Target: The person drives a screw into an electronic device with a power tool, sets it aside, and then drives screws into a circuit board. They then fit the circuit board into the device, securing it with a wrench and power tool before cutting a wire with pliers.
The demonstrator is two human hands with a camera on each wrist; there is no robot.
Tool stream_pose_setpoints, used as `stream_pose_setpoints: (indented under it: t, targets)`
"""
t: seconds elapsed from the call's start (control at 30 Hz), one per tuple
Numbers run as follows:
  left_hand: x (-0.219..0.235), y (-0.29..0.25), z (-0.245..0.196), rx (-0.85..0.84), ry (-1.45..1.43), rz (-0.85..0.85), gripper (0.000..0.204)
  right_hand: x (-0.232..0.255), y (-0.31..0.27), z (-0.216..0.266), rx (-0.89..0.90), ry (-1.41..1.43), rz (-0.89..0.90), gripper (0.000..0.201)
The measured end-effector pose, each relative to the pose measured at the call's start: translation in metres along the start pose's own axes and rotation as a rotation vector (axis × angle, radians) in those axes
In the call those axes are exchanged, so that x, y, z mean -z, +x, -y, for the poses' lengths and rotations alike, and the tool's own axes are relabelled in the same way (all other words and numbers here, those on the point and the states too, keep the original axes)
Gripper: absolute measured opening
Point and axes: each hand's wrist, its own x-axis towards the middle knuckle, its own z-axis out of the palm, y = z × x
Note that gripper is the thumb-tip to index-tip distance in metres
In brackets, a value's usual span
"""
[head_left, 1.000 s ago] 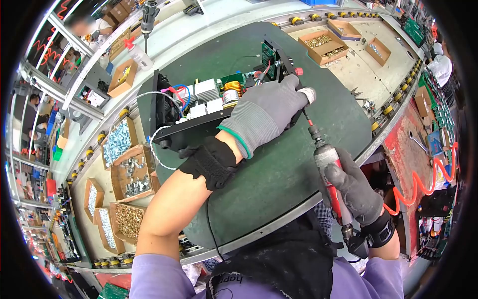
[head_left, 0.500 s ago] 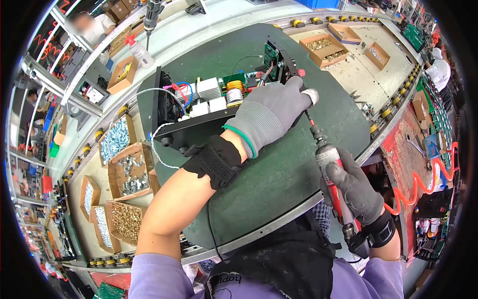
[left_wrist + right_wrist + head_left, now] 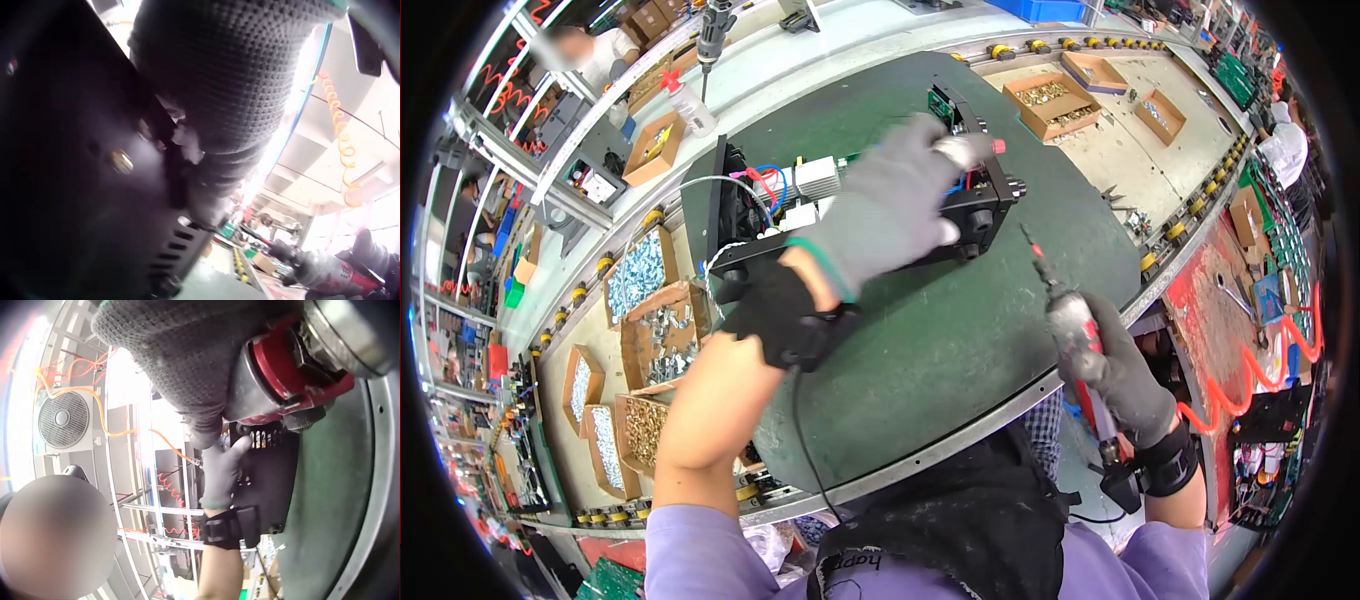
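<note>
A black metal chassis [image 3: 880, 255] with circuit boards, wiring and heatsinks [image 3: 815, 178] inside rests on the green work mat [image 3: 920, 350]. My gloved left hand [image 3: 880, 205], blurred in the head view, reaches over its near wall, thumb spread from the fingers. The left wrist view shows that glove [image 3: 212, 81] right at the edge of the black panel [image 3: 81, 162]. In my gloved right hand [image 3: 1130, 375] I grip a red and grey power screwdriver [image 3: 1075, 325] at the mat's right side. Its bit [image 3: 1032, 240] points up, apart from the chassis.
Cardboard boxes of screws [image 3: 638, 275] and metal clips [image 3: 662, 335] stand left of the mat. More fastener boxes [image 3: 1050, 105] lie at the back right. A red coiled hose [image 3: 1250, 375] hangs at right. Another screwdriver [image 3: 713, 40] hangs beyond a red-capped bottle [image 3: 688, 105].
My left hand has moved left from the chassis's right corner and the bit's tip, uncovering the knobs there. The screwdriver has shifted slightly right and away from the chassis.
</note>
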Motion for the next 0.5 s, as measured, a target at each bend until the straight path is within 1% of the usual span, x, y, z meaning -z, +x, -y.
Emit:
stream_pose_setpoints:
  t: [0.03, 0.07, 0.1, 0.13, 0.17, 0.23, 0.3, 0.33, 0.4, 0.43, 0.47, 0.5]
  targets:
    - [0.009, -0.009, 0.009, 0.001, 0.015, -0.107, 0.055, 0.009, -0.004, -0.003, 0.008, 0.059, -0.010, 0.073]
    - [0.016, -0.018, 0.016, 0.010, 0.019, -0.110, 0.055, 0.020, -0.007, -0.008, -0.007, 0.141, -0.055, 0.073]
    - [0.021, -0.030, 0.021, 0.101, 0.080, 0.040, 0.052, 0.034, -0.012, -0.006, -0.068, 0.071, -0.127, 0.073]
    - [0.023, -0.038, 0.022, 0.194, 0.138, 0.191, 0.049, 0.051, -0.010, -0.018, -0.013, 0.004, -0.251, 0.072]
    - [0.024, -0.042, 0.018, 0.208, 0.137, 0.187, 0.049, 0.070, -0.004, -0.034, 0.045, -0.064, -0.373, 0.072]
    - [0.025, -0.050, 0.010, 0.242, 0.116, 0.148, 0.044, 0.124, 0.010, -0.062, 0.083, -0.271, -0.604, 0.070]
    - [0.023, -0.066, 0.001, 0.207, 0.168, 0.080, 0.040, 0.170, 0.015, -0.062, 0.006, -0.758, -0.746, 0.066]
    - [0.023, -0.076, -0.006, 0.199, 0.163, 0.053, 0.041, 0.188, 0.016, -0.062, 0.011, -0.761, -0.739, 0.066]
    - [0.022, -0.097, -0.025, 0.198, 0.166, 0.015, 0.045, 0.227, 0.016, -0.065, -0.249, -1.168, -0.866, 0.066]
    - [0.020, -0.108, -0.034, 0.206, 0.177, 0.005, 0.046, 0.255, 0.016, -0.077, -0.242, -1.180, -0.851, 0.066]
    - [0.011, -0.122, -0.037, 0.184, 0.147, -0.044, 0.049, 0.283, 0.015, -0.096, -0.168, -1.207, -0.908, 0.066]
    - [0.001, -0.135, -0.041, 0.177, 0.117, -0.094, 0.046, 0.309, 0.015, -0.113, -0.093, -1.231, -0.962, 0.066]
